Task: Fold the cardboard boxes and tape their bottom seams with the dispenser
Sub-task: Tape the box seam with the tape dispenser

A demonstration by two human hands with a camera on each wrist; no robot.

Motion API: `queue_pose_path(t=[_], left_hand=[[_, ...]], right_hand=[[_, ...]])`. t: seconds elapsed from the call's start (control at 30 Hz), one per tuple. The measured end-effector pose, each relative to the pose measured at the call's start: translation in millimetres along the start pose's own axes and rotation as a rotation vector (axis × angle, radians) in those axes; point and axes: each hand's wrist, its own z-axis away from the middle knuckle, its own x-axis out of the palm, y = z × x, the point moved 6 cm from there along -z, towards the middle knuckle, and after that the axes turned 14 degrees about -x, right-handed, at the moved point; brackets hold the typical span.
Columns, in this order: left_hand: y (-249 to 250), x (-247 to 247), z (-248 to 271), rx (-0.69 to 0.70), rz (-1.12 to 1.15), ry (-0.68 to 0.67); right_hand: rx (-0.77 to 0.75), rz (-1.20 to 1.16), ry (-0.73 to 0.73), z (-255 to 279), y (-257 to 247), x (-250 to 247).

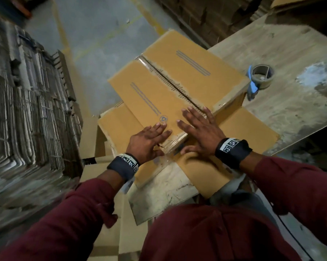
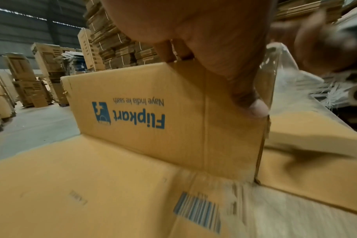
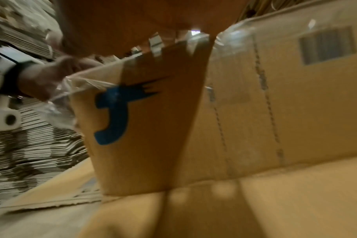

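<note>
An upturned brown cardboard box (image 1: 159,85) stands on the table with clear tape (image 1: 170,81) along its bottom seam. My left hand (image 1: 149,137) and right hand (image 1: 198,127) lie flat with straight, spread fingers on the box's near corner, either side of the seam's end. The left wrist view has my left thumb (image 2: 255,106) pressing the box's printed side (image 2: 153,112) beside the tape end (image 2: 269,72) folded over the edge. The right palm (image 3: 132,24) hangs over the same corner (image 3: 145,128). The blue tape dispenser (image 1: 260,78) lies on the table, right of the box.
A flat cardboard sheet (image 1: 249,129) lies under the box on the worn wooden table (image 1: 300,53). Tall stacks of flattened cartons (image 1: 17,110) fill the left side. More flat cardboard lies near my legs, with concrete floor (image 1: 94,34) beyond the box.
</note>
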Motion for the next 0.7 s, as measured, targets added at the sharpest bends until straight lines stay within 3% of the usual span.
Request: queue_pose_path(t=[0.17, 0.4, 0.53, 0.7], left_hand=[[1, 14, 8, -0.018, -0.028, 0.068], [4, 23, 8, -0.043, -0.029, 0.067], [2, 23, 8, -0.048, -0.021, 0.081], [8, 28, 7, -0.073, -0.009, 0.123]], right_hand=[[-0.01, -0.056, -0.045, -22, -22, -5], [-0.09, 0.005, -0.062, -7, -20, 9], [-0.004, -0.098, -0.047, -16, -31, -4], [0.034, -0.011, -0.122, -20, -33, 12]])
